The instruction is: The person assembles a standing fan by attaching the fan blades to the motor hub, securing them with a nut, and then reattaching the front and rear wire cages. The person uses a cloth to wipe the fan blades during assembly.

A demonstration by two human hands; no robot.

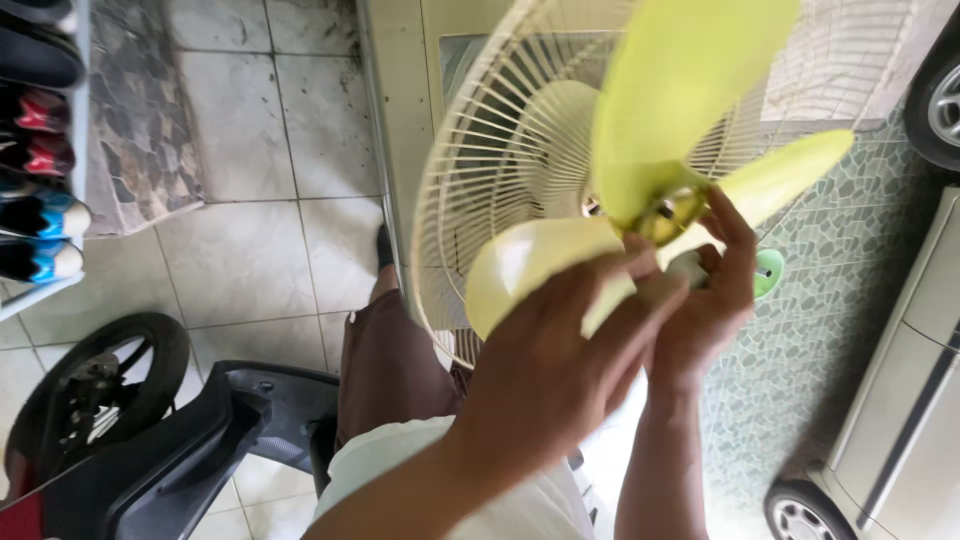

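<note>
While both hands are working at the hub, this is what is showing:

Hands: two, both raised close together in front of the chest and meeting at the middle of the blade.
Left hand (pixel 545 375): back turned to the camera, fingers curling up onto the blade's hub; how tightly it is gripping cannot be told from this side.
Right hand (pixel 705 300): fingers pinching at the hub from the right, fingertips touching it.
Blade (pixel 690 90): one piece with three lobes, a translucent yellow-green, blurring a little; one lobe is pointing up, one out to the right, one down to the left over the left hand. Its hub is looking darker and glossy.
Where it is sitting: held up in the air just in front of the grille, above the person's lap.
Grille (pixel 480 160): one round cream wire guard with thin ribs fanning out from a domed centre, standing behind the blade.
Scooter (pixel 150 440): one, black, lying at lower left with its front wheel showing.
Shoes (pixel 40 215): several pairs on a rack at far left.
Car (pixel 900 400): one pale body at right.
</note>
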